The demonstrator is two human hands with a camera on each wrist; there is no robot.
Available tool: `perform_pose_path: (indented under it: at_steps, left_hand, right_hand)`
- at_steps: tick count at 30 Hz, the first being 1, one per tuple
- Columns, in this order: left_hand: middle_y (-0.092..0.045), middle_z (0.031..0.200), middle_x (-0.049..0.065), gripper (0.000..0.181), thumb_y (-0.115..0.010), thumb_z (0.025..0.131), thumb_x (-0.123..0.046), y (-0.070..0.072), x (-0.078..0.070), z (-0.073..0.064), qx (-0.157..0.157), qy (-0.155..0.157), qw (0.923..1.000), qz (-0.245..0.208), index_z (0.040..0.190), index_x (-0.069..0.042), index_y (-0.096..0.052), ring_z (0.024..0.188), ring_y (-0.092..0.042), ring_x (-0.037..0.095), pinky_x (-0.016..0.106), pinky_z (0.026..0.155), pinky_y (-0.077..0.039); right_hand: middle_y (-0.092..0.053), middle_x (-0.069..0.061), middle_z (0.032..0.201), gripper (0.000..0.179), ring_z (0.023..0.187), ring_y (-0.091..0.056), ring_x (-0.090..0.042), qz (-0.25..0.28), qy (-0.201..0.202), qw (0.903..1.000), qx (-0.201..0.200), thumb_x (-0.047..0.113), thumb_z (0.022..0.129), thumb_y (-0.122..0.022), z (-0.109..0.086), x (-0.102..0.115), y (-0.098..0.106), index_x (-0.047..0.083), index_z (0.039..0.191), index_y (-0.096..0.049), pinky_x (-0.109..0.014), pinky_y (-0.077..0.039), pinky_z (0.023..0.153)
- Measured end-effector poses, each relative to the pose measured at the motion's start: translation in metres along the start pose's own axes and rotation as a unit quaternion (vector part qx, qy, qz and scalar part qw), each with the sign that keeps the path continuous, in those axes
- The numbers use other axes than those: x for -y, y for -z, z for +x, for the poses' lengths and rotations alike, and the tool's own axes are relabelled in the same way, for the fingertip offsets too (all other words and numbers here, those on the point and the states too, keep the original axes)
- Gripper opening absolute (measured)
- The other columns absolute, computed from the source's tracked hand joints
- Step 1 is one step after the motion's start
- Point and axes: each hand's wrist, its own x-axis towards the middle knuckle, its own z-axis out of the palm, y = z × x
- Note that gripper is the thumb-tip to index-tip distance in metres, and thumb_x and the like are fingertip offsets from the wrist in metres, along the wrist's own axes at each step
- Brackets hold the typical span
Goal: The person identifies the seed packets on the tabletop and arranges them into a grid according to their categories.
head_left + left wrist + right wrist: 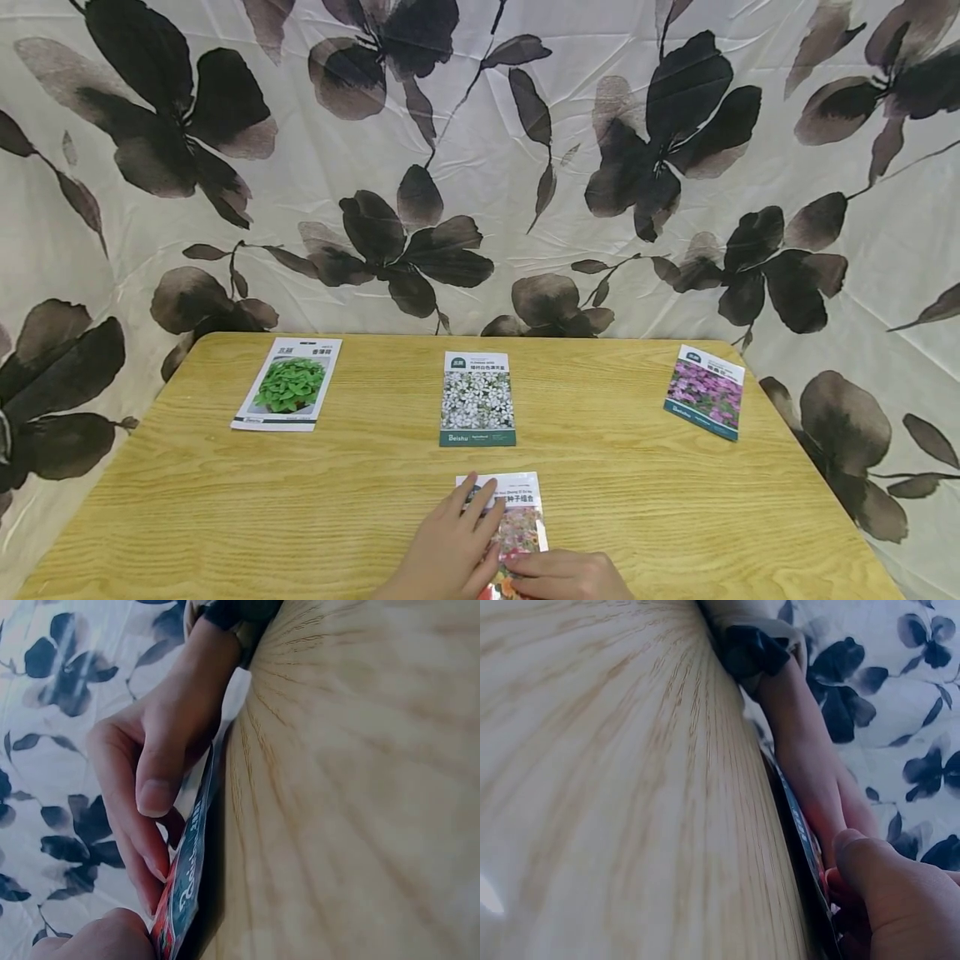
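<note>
A seed packet with a flower picture (525, 529) lies at the front middle of the table. Across its left half my left hand (450, 537) rests, fingers straight and spread. My right hand (570, 575) touches the packet's lower part from the right side with its fingertips. In the left wrist view, the right hand (161, 742) has its fingertips on the packet's face and its thumb apart from it; the packet's dark green strip (191, 862) stands slightly off the table. The right wrist view shows the right hand (900, 900) close, its fingers partly hidden.
Farther back on the wooden table (360, 500) lie a green-leaf seed packet (288, 383) at left, a white-flower packet (477, 400) in the middle and a purple-flower packet (705, 392) at right. Floral cloth (525, 167) hangs behind.
</note>
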Motion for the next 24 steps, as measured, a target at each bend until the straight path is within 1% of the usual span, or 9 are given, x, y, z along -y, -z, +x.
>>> perform_pose_path:
  at_steps: [6,9,16,20,24]
  left_hand:
    - [-0.063,0.126,0.017,0.042,-0.057,0.090,-0.033,0.000,-0.003,0.004,0.007,-0.001,1.0000,0.000,0.120,-0.007,-0.068,0.115,-0.061,0.041,0.040,0.087,-0.057]
    - [-0.063,0.127,0.017,0.041,-0.058,0.090,-0.033,-0.001,-0.004,0.007,0.012,0.000,0.9999,-0.004,0.120,-0.007,-0.068,0.116,-0.060,0.040,0.040,0.089,-0.056]
    - [-0.062,0.128,0.016,0.040,-0.058,0.091,-0.030,-0.004,-0.008,0.013,0.017,0.003,0.9997,-0.020,0.122,-0.007,-0.067,0.119,-0.059,0.041,0.043,0.091,-0.055]
    - [-0.061,0.128,0.016,0.039,-0.057,0.091,-0.029,-0.006,-0.010,0.018,0.022,0.002,0.9995,-0.023,0.122,-0.007,-0.066,0.119,-0.058,0.041,0.043,0.092,-0.055]
    - [-0.060,0.129,0.016,0.039,-0.057,0.092,-0.030,-0.007,-0.012,0.022,0.039,0.004,0.9989,-0.025,0.123,-0.008,-0.065,0.121,-0.057,0.042,0.043,0.093,-0.054]
  right_hand:
    - [-0.071,-0.009,0.116,0.025,0.103,-0.069,-0.015,-0.007,0.001,0.9999,0.010,0.019,0.093,-0.070,-0.005,-0.001,0.004,0.005,0.112,-0.075,-0.022,-0.056,0.082]
    - [-0.071,-0.008,0.117,0.026,0.105,-0.069,-0.015,-0.010,-0.005,0.9998,0.014,0.021,0.093,-0.070,-0.008,-0.001,0.006,0.006,0.114,-0.075,-0.022,-0.056,0.083]
    - [-0.070,-0.009,0.120,0.028,0.106,-0.069,-0.017,-0.020,-0.013,0.9997,0.010,0.021,0.092,-0.070,-0.014,-0.002,0.010,0.006,0.115,-0.074,-0.023,-0.056,0.084]
    - [-0.070,-0.011,0.119,0.029,0.105,-0.069,-0.019,-0.032,-0.002,0.9995,0.004,0.023,0.093,-0.069,-0.016,-0.004,0.013,0.005,0.114,-0.075,-0.024,-0.055,0.085]
    - [-0.070,-0.012,0.118,0.030,0.104,-0.069,-0.021,-0.042,0.013,0.9990,-0.006,0.027,0.093,-0.069,-0.016,-0.006,0.014,0.004,0.112,-0.075,-0.025,-0.055,0.086]
